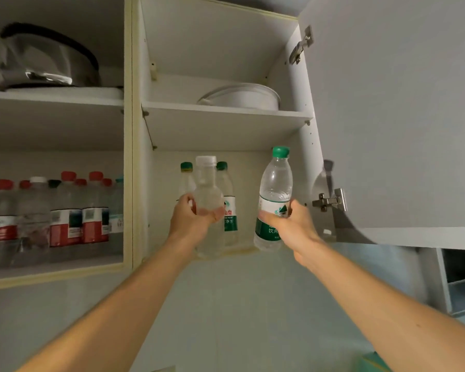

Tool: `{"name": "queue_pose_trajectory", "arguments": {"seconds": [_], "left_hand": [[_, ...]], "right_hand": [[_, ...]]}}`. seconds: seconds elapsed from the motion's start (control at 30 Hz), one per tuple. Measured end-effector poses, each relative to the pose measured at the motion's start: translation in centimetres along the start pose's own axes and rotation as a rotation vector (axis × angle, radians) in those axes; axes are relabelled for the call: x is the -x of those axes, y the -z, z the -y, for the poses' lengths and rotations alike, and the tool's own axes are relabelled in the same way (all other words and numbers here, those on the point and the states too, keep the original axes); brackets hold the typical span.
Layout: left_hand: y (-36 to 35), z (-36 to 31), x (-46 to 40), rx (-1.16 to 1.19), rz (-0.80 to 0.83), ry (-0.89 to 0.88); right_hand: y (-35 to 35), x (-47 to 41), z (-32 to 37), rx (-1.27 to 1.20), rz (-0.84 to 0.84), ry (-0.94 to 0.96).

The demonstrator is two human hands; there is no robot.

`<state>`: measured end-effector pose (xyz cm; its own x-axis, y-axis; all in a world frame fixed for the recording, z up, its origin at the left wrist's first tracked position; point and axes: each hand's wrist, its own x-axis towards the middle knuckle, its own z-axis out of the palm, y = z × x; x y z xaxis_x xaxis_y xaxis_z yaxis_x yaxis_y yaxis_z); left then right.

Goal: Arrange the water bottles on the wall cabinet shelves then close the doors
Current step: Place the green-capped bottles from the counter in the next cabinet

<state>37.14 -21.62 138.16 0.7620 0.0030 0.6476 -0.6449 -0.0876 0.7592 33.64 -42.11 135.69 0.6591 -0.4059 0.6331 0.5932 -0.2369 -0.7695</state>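
Head view: both hands raise bottles to the lower right shelf.
Left hand grips a white-capped bottle near the front edge; right hand grips a green-capped bottle by the open door.

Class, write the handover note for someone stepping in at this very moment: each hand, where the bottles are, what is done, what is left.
Left hand grips the white-capped bottle, at the front of the right compartment's lower shelf.
Right hand grips a green-capped bottle, raised and tilted at the same opening.
Done: two green-capped bottles stand at the back there; the red-capped bottles fill the left compartment's lower shelf.
Left: set both held bottles down, then close the open door.
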Motion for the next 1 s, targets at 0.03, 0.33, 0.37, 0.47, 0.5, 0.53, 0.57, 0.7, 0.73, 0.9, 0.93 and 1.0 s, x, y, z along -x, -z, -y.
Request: {"name": "queue_pose_trajectory", "arguments": {"seconds": [0.03, 0.33, 0.37, 0.47, 0.5, 0.53, 0.57, 0.7, 0.73, 0.9, 0.93, 1.0], "left_hand": [[-0.3, 0.6, -0.2, -0.016, -0.004, 0.007], [-2.6, 2.5, -3.0, -0.212, -0.024, -0.014], [-2.9, 2.9, -3.3, -0.273, -0.056, -0.054], [-3.6, 3.7, -4.0, -0.436, -0.127, -0.122], [-3.8, 3.9, -4.3, -0.506, -0.14, -0.134], [-4.0, 4.0, -4.6, -0.575, -0.154, -0.147], [-4.2, 4.0, -4.8, -0.637, -0.172, -0.159], [-5.3, 3.8, -5.2, -0.814, -0.208, -0.15], [-5.5, 3.8, -5.5, -0.828, -0.193, -0.15], [-6.6, 4.1, -7.2, -0.784, -0.133, -0.12], [-6.8, 4.2, -7.5, -0.785, -0.134, -0.112], [-7.3, 4.4, -8.0, -0.78, -0.127, -0.091]], "right_hand": [[0.0, -0.5, -0.3, 0.035, 0.01, 0.011], [-0.2, -5.0, -0.1, 0.263, 0.205, -0.018], [-0.3, -5.3, -0.4, 0.286, 0.213, -0.002], [-0.7, -6.4, -1.2, 0.356, 0.217, 0.015], [-0.8, -6.8, -1.5, 0.37, 0.217, 0.008], [-0.8, -7.2, -1.7, 0.381, 0.218, 0.001], [-0.9, -7.5, -1.9, 0.39, 0.22, -0.002], [-1.2, -8.4, -2.7, 0.402, 0.217, 0.009], [-1.3, -8.6, -2.9, 0.403, 0.219, 0.016], [-2.0, -9.6, -3.6, 0.434, 0.214, 0.005], [-2.2, -9.8, -3.7, 0.438, 0.216, -0.001], [-2.4, -10.2, -3.9, 0.448, 0.213, -0.014]]}}
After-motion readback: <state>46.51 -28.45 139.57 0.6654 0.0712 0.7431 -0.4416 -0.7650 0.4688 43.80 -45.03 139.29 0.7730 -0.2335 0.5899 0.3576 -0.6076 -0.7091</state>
